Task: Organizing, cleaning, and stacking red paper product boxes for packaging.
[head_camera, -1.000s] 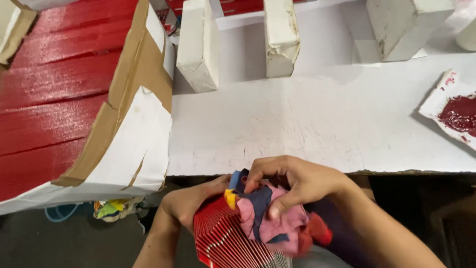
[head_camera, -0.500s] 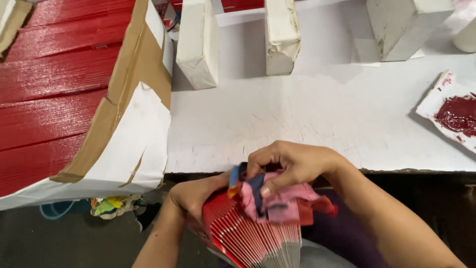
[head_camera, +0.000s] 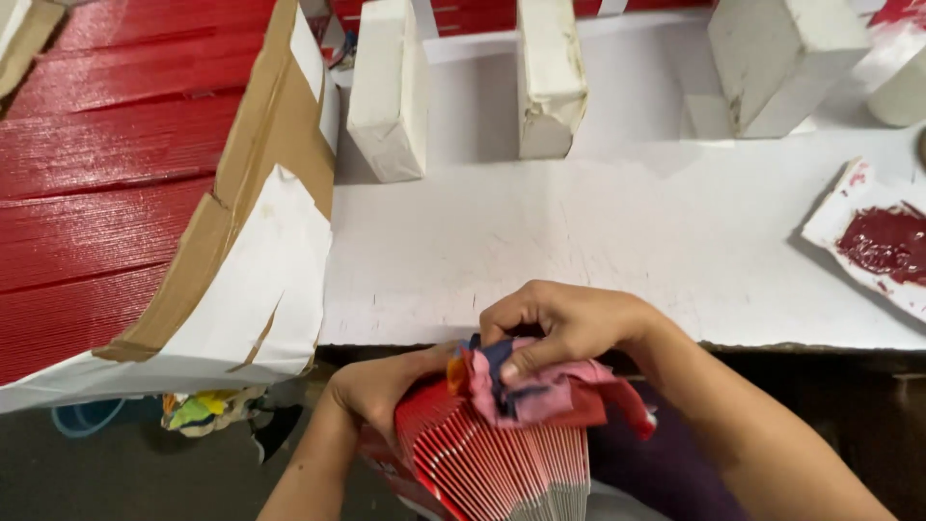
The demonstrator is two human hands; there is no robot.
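Bottom centre: your right hand (head_camera: pixel 564 323) pinches the rag (head_camera: pixel 526 391) onto the red stack (head_camera: pixel 502 458), left hand (head_camera: pixel 381 386) clutching it beneath. Slacken that grip and the fanned sheets could slide loose.

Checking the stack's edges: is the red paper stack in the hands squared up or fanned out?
Fanned out: the red paper stack shows its edges spread stepwise, left hand beneath, right hand pressing a rag on top.

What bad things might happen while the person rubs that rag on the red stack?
The fanned red stack sits off the table edge, held only by the left hand, so it might slip or splay. The right hand presses a colourful rag on its top edge, which could smear or bend sheets. The red paste nearby could stain things.
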